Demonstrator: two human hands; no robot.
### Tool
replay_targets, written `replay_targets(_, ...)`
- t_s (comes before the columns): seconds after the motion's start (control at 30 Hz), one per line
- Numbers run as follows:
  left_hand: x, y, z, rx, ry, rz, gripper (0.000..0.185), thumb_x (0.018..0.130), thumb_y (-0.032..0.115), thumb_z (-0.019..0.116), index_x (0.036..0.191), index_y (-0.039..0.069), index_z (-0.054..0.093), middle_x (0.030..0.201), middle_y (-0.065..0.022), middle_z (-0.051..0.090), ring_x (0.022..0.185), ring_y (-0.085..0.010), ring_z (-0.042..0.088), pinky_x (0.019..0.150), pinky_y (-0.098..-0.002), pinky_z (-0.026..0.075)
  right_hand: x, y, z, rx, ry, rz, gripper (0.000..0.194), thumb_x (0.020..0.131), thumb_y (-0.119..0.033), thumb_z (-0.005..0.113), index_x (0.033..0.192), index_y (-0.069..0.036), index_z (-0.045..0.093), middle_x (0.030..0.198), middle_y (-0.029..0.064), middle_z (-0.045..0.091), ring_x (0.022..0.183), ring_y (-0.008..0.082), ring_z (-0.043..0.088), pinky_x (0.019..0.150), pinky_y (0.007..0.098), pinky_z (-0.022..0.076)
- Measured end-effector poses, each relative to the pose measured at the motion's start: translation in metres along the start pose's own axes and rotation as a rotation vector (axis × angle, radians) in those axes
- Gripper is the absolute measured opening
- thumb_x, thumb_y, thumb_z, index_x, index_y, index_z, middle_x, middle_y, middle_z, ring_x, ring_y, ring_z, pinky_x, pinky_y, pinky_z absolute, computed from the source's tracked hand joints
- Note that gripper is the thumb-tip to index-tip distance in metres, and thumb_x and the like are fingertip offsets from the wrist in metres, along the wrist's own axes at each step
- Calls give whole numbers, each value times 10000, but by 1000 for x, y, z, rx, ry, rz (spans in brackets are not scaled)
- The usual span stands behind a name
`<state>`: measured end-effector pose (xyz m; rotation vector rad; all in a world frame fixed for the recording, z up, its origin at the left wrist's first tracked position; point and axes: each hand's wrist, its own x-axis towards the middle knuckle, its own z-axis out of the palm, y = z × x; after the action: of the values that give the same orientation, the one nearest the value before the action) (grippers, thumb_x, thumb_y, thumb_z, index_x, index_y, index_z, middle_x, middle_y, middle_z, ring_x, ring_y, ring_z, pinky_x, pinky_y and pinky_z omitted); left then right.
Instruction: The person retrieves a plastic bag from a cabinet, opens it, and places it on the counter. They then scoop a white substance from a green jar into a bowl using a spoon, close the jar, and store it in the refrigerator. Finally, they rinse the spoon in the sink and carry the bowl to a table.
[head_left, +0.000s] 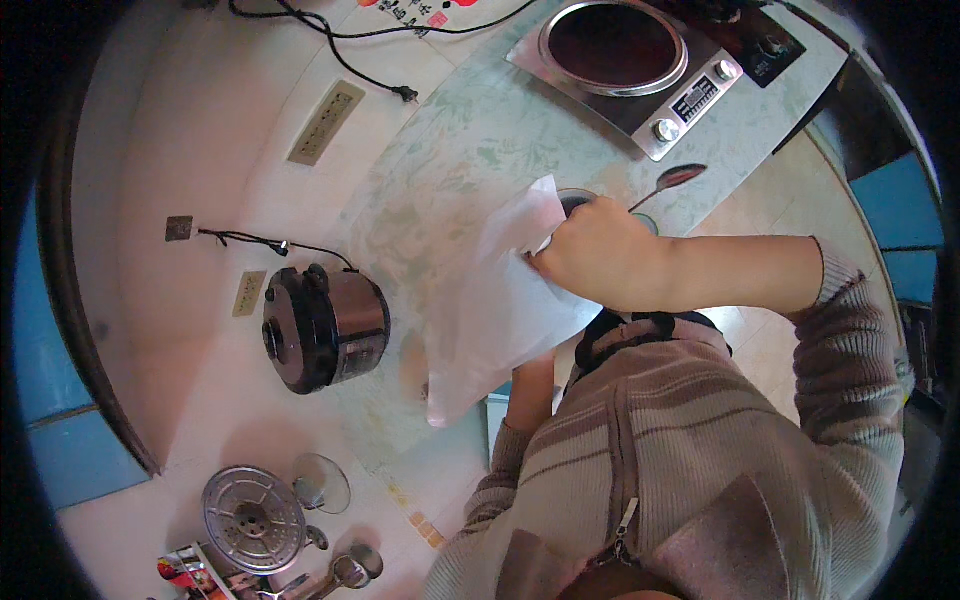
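My right hand (600, 255) is closed in a fist on the upper edge of a thin white sheet or bag (495, 300), which hangs in creased folds. It could be plastic or paper; I cannot tell which. Of my left arm (534, 390), the bare forearm shows below the sheet, while the hand itself is hidden behind it. Just beyond my right fist is the rim of a dark round vessel (576, 198), mostly covered. A green-rimmed edge (646, 223) peeks out beside the wrist. A spoon (681, 176) with a dark reddish bowl leans out there.
A silver electric cooktop (611, 49) stands at the far right of the marbled counter (420, 187). To the left is a brown and black electric cooker (326, 330). At lower left are a perforated metal disc (255, 517), a glass lid (321, 484) and utensils (349, 570). A loose plug (406, 94) hangs by the wall.
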<state>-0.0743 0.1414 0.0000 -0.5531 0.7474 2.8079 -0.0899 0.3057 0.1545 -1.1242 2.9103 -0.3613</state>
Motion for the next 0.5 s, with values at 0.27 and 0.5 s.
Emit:
replay_targets(0.27,-1,5,-5,-43,3,15,531,911,335,470,1323,14,374,1354,-132,407,1254,-262,352,1053,-403,235,10,-1,2,34,-73,-105,107,709,-101,578,764,-49,655,751,145,652,711,294,658,590,389,532)
replay_targets(0.5,-3,6,-8,-61,4,21,533,910,333,469,1326,15,371,1359,-134,402,1261,-263,343,1060,-406,225,18,7,12,172,-105,-53,134,703,-96,577,802,-31,641,757,150,638,749,310,650,625,415,530)
